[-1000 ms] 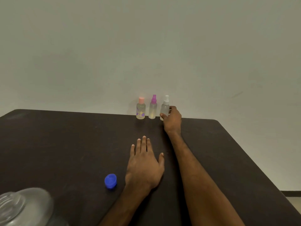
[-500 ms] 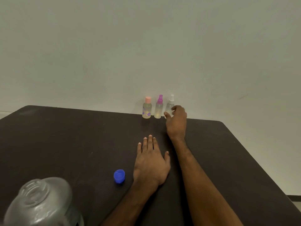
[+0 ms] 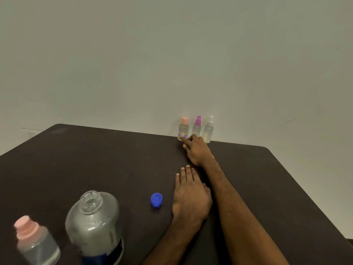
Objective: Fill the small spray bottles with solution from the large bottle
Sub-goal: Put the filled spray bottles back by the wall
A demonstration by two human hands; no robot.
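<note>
- Left hand point(image 3: 191, 197) flat on table point(image 3: 95, 159), fingers straight, empty.
- Right hand point(image 3: 196, 150) at its 12 o'clock, fingers extended, gripping nothing, index tip at far peach-capped spray bottle point(image 3: 183, 130) base.

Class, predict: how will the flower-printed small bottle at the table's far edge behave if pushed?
Tall and narrow, the flower-printed bottle probably tips if pushed high. Small and clear, it is likely light. The right hand touches it low, seemingly steadier.

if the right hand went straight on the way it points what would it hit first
Most likely the peach-capped bottle, leftmost of the far three; the right hand looks to be at its base, though depth is unclear.
</note>
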